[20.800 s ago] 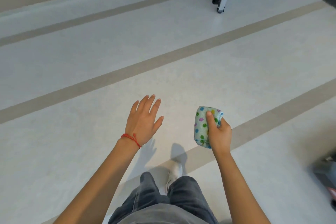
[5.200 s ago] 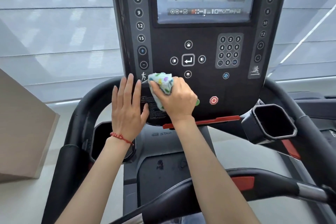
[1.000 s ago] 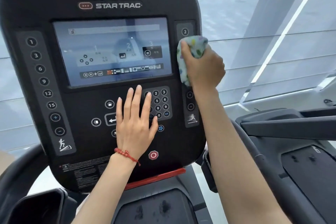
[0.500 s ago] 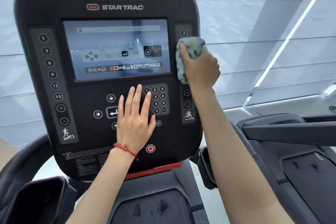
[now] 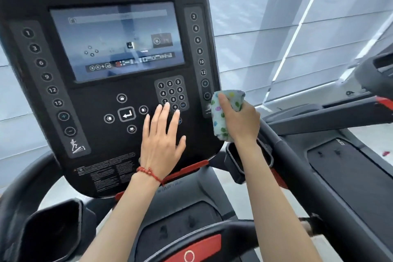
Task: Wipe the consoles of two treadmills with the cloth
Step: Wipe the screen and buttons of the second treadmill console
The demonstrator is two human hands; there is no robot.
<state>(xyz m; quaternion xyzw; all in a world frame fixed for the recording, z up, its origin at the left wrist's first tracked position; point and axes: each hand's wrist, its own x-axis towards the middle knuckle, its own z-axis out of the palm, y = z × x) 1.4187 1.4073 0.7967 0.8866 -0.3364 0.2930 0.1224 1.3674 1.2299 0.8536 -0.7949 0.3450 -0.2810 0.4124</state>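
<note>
A black Star Trac treadmill console (image 5: 100,147) with a screen and button strips fills the left of the head view. My right hand (image 5: 242,122) grips a folded white cloth (image 5: 223,117) with coloured dots and holds it against the console's lower right edge, beside the right button strip. My left hand (image 5: 162,141), with a red bead bracelet at the wrist, lies flat on the console below the number keypad, fingers straight. A second treadmill (image 5: 348,155) stands to the right.
Curved black handrails (image 5: 285,155) and two cup holders (image 5: 53,225) flank the console. A red-marked bar (image 5: 191,249) crosses near the bottom edge. Pale window blinds (image 5: 265,27) lie behind the machines.
My right hand has slid the cloth down the console's right button strip, from beside the screen to the lower right edge. My left hand stays flat on the panel.
</note>
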